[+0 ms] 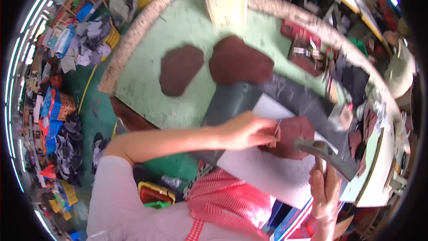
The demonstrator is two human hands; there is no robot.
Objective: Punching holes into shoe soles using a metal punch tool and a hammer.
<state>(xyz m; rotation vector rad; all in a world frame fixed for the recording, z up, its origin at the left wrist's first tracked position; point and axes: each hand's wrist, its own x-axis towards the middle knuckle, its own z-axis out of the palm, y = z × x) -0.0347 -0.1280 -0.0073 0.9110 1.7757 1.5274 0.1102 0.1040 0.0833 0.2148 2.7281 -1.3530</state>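
Maroon leather, a rounded cut piece [292,136], lies on a white sheet of paper [272,169] that rests on a dark grey slab [290,96] at the near edge of the pale green worktable [147,80]. We take the maroon piece as our landmark. Our left hand [247,130] comes in from its left, fingers pinched on what looks like a small thin nail [277,129] held upright against the piece's left edge; the nail is too fine for us to be sure of it. Our right hand [324,192], just below the piece, is wrapped tight around the wooden handle of a metal-headed hammer [323,151], whose dark head hovers over the piece's lower right side; we cannot tell whether it touches. Above and left of the piece, well apart, two more dark red-brown cutouts [180,69] lie flat on the green top, side by side. Further above stands a pale wooden block [227,0]. To the upper right sits a dark red tool box with metal parts [305,49].
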